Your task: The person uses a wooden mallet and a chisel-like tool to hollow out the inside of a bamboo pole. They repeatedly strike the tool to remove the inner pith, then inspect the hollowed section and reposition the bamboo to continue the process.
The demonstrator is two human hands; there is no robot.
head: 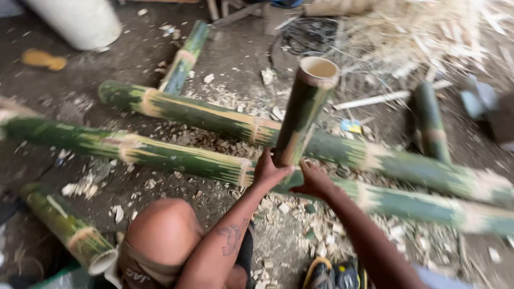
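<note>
Here the left hand [269, 171] is gripping, fingers curled, the foot of a short bamboo section [306, 111] standing over two long bamboo poles [176, 155]; the right hand [313, 179], blurred, is seemingly clasping it too.

The lower end of the upright bamboo piece [306, 109] is hidden behind the left hand [269, 171] and right hand [314, 181]. Both long bamboo poles [160, 152] are cut by the frame edges. The straw pile [428, 37] is blurred.
</note>
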